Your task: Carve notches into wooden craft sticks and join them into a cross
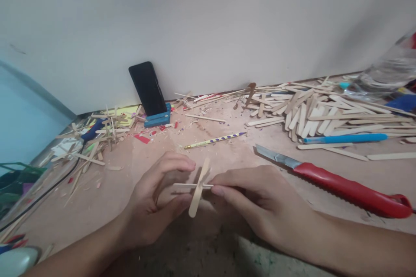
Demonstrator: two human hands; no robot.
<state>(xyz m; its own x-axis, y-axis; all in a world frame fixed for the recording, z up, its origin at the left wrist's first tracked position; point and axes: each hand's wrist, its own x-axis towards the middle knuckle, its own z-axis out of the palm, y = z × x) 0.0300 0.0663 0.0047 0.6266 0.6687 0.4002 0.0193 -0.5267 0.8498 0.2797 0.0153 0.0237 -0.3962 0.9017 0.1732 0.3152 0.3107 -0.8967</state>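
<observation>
nearer than the pencil [215, 140], the left hand [152, 194], right hand [260, 194] and crossed sticks [196, 201] block the middle, with a narrow free strip between. left of the pencil, bare desk [112, 186] allows passage as far as the scattered sticks [120, 130]. beyond its left end the phone [147, 88] stands tilted. right of its tip there is a gap, then the red cutter [344, 186], blade foremost, and the stick heap [325, 112]. behind the pencil, the wall [227, 30] bars everything.
</observation>
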